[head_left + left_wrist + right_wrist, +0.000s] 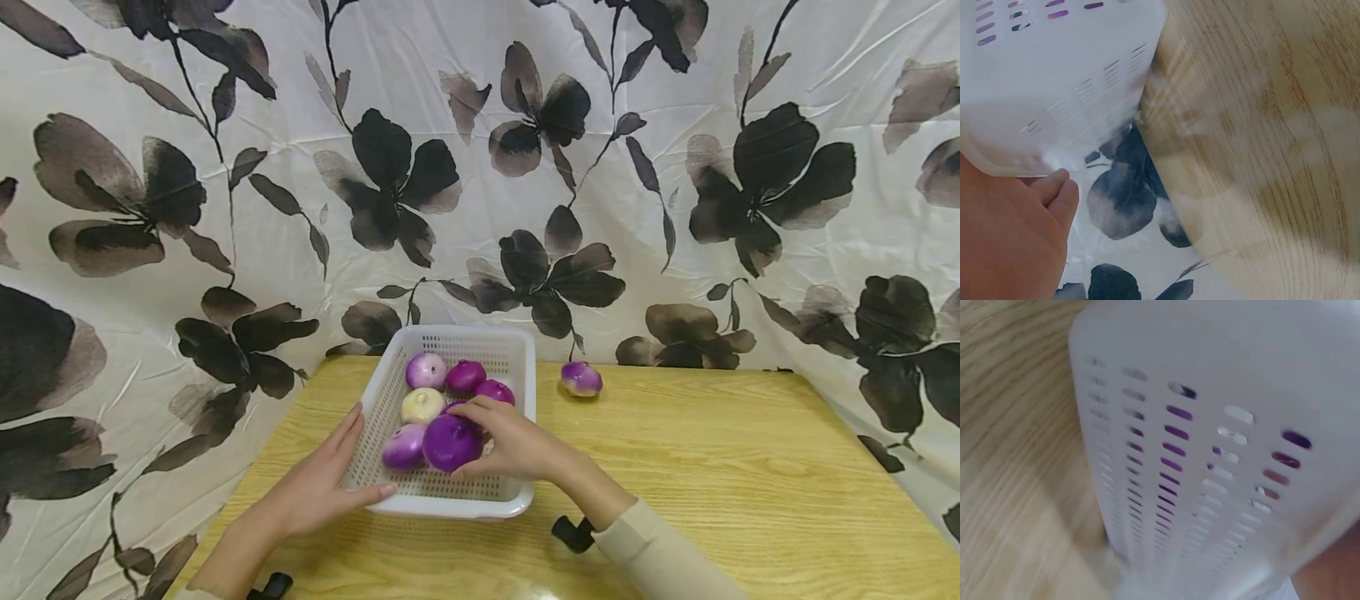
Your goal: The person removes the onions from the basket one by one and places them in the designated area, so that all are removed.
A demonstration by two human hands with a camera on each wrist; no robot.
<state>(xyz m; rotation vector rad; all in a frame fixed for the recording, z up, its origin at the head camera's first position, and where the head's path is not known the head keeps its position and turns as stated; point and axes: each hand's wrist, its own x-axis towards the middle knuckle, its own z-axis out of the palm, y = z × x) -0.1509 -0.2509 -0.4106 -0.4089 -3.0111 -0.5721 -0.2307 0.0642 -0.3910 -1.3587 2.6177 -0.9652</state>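
A white perforated plastic basket [447, 505] stands on the wooden table with several onions inside. My right hand [517, 442] reaches over its right side and grips a deep purple onion [452, 443] at the front of the pile. Straight fingers of my left hand [318, 487] lie along the basket's left side, the thumb at its front rim. Beside the held onion are a pale purple onion [403, 447] and a cream-white onion [422, 406]. Farther back sit a light purple onion [425, 371] and a dark magenta onion [466, 377]. Only the basket's outside shows in the right wrist view.
One purple and white onion [581, 379] lies on the table [712, 467] right of the basket, near the back edge. A floral cloth [660, 208] hangs behind the table. Small black fittings [572, 534] show near both forearms.
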